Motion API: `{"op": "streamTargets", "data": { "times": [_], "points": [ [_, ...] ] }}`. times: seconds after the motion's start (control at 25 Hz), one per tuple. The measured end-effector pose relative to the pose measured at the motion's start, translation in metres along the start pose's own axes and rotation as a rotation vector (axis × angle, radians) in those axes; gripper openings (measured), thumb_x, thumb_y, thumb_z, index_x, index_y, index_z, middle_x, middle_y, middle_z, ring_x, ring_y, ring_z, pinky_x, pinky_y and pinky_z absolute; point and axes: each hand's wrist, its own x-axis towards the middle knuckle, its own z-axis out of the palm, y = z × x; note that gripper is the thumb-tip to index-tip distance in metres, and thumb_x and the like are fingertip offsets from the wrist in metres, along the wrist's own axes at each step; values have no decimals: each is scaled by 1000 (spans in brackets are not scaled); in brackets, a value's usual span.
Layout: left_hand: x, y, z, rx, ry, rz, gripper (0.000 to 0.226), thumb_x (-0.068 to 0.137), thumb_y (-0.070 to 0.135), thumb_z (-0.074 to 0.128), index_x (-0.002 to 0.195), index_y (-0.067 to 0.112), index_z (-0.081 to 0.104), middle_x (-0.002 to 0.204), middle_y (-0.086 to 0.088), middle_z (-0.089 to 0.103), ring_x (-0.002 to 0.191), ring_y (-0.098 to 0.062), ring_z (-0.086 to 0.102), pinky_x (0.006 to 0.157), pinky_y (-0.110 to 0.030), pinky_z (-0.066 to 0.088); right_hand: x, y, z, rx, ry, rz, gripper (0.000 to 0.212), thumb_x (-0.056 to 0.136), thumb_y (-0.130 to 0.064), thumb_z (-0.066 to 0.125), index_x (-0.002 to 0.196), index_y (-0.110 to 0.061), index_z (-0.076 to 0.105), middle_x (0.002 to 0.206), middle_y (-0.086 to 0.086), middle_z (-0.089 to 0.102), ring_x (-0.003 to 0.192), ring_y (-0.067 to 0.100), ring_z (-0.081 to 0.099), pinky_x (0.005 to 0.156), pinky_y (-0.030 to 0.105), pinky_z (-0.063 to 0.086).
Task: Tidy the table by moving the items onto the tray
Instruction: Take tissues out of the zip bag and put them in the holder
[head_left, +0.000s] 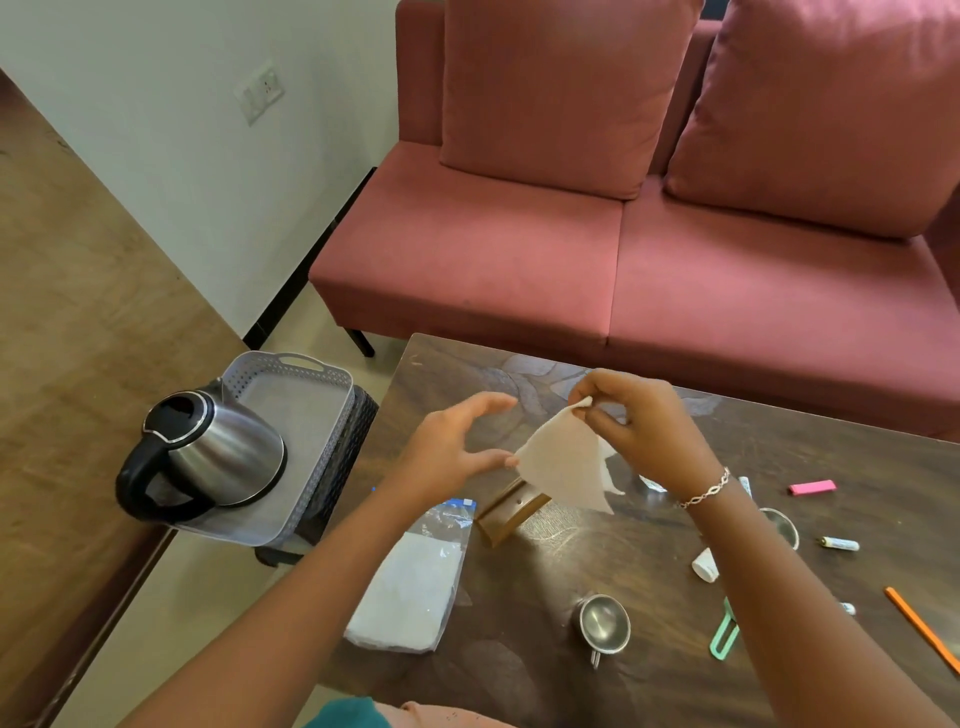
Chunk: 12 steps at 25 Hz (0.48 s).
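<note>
My right hand (639, 431) pinches the top corner of a white paper napkin (563, 467), which hangs above the dark wooden table (675, 670). My left hand (457, 447) is open beside the napkin's left edge, fingers apart, thumb close to the paper. A brown wooden napkin holder (511, 512) lies under the napkin. A clear plastic pack of white napkins (410, 582) rests at the table's left edge. The grey perforated tray (306, 410) sits on a dark stool left of the table, with a steel kettle (208, 457) standing in it.
On the table lie a small steel cup (602, 623), a second steel cup (782, 525) partly behind my right arm, a pink eraser (813, 487), a white cap (705, 565), a battery (839, 543), a green clip (724, 631) and an orange pencil (922, 629). A pink sofa (623, 260) stands behind.
</note>
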Motion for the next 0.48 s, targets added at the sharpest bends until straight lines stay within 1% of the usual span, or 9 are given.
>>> {"op": "streamTargets", "data": {
  "times": [0.08,0.12,0.2,0.28,0.32,0.36,0.44,0.48],
  "points": [
    [6,11,6,-57,-40,27,51,77,22,73,124,25,54,127,9,58,114,0,48,97,-23,36,6,-10,-8,-74,-103,-90,8,82,-6,63,87,-9,68,88,3,71,85,19,64,78,34,49],
    [8,15,9,-96,-70,23,50,77,20,72,123,23,54,126,7,59,114,-2,49,97,-25,37,8,-14,-12,-94,-147,-125,8,82,-7,63,87,-10,68,89,3,71,85,19,64,80,36,49],
    [10,19,13,-176,-130,12,45,78,16,71,121,18,57,123,1,62,115,-11,53,99,-34,42,12,-22,-16,-85,-196,-181,8,82,-8,63,87,-11,68,88,3,70,85,19,63,81,39,50],
    [8,21,15,-279,-155,4,37,80,9,68,116,9,60,116,-9,66,111,-21,59,97,-44,47,15,-26,-17,-22,-208,-194,8,81,-6,63,87,-11,67,85,4,70,82,19,64,80,39,51],
    [7,21,16,-345,-153,-8,33,82,6,65,115,4,61,114,-14,67,107,-26,62,95,-46,50,15,-26,-15,20,-201,-174,8,81,-5,63,87,-10,67,84,6,69,80,21,64,79,40,52],
    [5,21,17,-413,-146,-27,30,83,4,63,113,0,61,111,-17,67,102,-28,64,91,-45,52,16,-24,-14,93,-186,-125,7,82,-5,64,87,-9,67,83,9,69,80,24,64,80,41,53],
    [1,19,19,-541,-137,-79,26,85,3,60,110,-1,61,105,-17,68,92,-24,67,80,-36,56,16,-16,-11,393,-137,52,10,82,-10,64,91,-6,66,87,13,69,82,28,64,83,42,53],
    [-1,18,19,-602,-131,-112,23,85,3,59,108,1,62,100,-13,69,88,-20,68,75,-33,57,14,-11,-9,587,-116,162,16,82,-16,63,94,-4,66,89,13,69,84,27,64,86,41,52]
  ]
}}
